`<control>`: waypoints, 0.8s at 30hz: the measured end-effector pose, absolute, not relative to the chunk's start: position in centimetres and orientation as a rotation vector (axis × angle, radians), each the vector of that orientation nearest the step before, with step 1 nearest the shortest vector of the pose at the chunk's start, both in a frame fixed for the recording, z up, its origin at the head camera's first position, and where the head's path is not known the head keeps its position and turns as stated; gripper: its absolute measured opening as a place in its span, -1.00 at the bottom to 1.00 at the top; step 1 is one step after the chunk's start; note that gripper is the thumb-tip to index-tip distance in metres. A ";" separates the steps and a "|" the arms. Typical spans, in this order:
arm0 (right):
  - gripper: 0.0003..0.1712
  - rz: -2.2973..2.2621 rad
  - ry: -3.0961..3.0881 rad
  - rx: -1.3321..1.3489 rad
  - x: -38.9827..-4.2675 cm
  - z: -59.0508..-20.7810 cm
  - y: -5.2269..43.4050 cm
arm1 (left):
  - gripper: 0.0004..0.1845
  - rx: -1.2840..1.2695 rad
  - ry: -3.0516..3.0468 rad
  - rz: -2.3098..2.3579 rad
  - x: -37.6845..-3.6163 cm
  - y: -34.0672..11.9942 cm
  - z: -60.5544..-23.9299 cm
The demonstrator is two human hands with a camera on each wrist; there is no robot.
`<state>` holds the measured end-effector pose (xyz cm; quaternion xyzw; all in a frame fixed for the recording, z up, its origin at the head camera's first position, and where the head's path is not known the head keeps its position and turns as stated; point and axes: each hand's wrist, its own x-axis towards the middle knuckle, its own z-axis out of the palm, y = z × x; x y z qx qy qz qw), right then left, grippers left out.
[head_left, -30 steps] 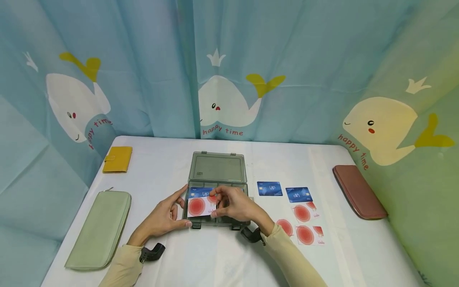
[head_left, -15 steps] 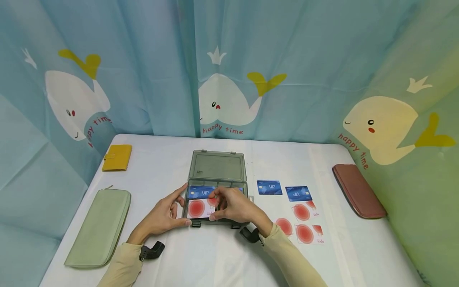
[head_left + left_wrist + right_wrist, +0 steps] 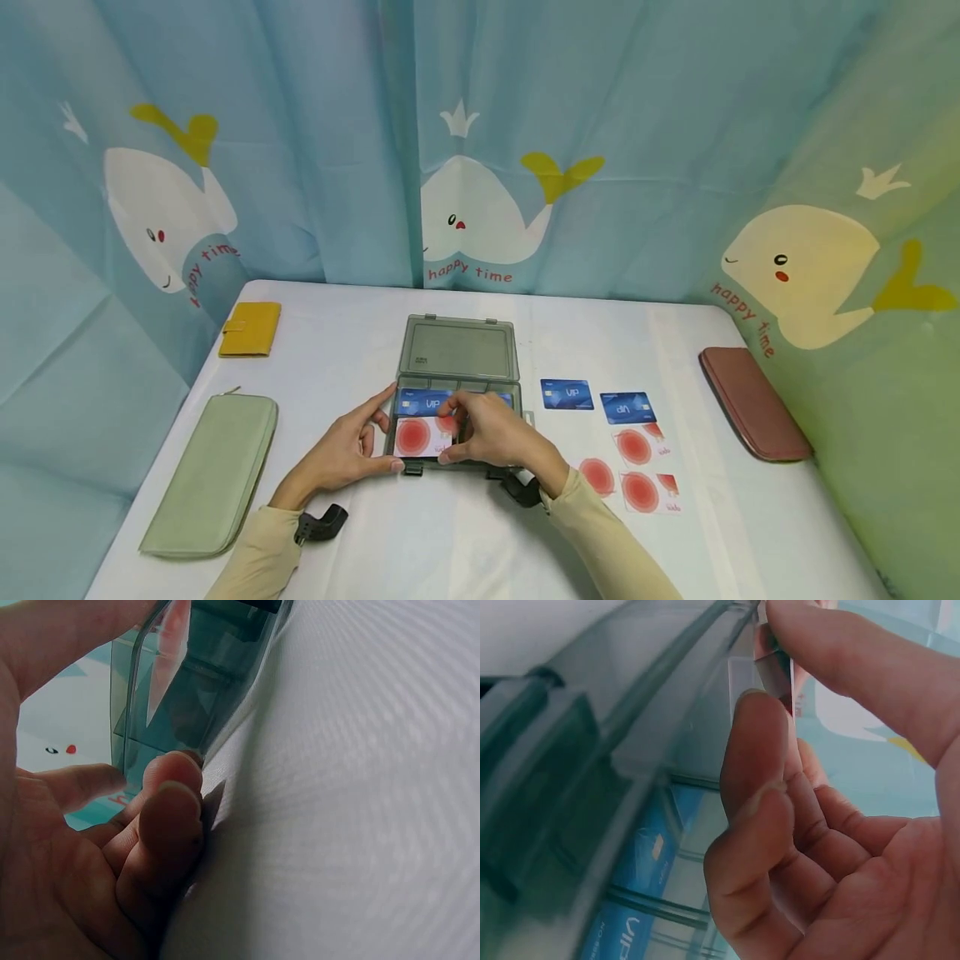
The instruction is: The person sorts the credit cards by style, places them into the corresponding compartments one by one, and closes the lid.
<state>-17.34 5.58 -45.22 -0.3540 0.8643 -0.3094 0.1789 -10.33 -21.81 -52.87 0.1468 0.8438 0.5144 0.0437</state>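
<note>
A grey translucent compartment box (image 3: 459, 350) lies in the middle of the table with its hinged lid laid back. My left hand (image 3: 337, 454) holds its left side, thumb at the front corner and index finger toward the back; the other fingers curl beside the wall. My right hand (image 3: 498, 433) pinches a white card with red circles (image 3: 414, 437) by its right end, over the front left compartment. Behind it, a blue VIP card (image 3: 422, 402) lies in the back left compartment. In the right wrist view another blue VIP card (image 3: 641, 859) shows inside the box.
Right of the box lie two blue cards (image 3: 567, 394) and several red-and-white cards (image 3: 634, 447). A brown wallet (image 3: 753, 404) lies at the right edge. On the left are a green zip wallet (image 3: 213, 475) and a yellow wallet (image 3: 251, 329). A whale-print curtain (image 3: 337, 167) hangs behind.
The red-circle card has moved slightly forward and down, exposing more of the blue card behind it. The left hand keeps its place at the box.
</note>
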 end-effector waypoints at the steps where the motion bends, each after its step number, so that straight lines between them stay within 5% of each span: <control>1: -0.39 -0.876 2.446 -1.000 -17.3 -45.2 5.6 | 0.16 0.447 2.581 1.569 -10.3 -21.8 -52.9; 24: -0.39 -0.824 2.467 -1.015 -17.4 -45.3 4.7 | 0.16 0.450 2.564 1.589 -10.4 -21.8 -53.0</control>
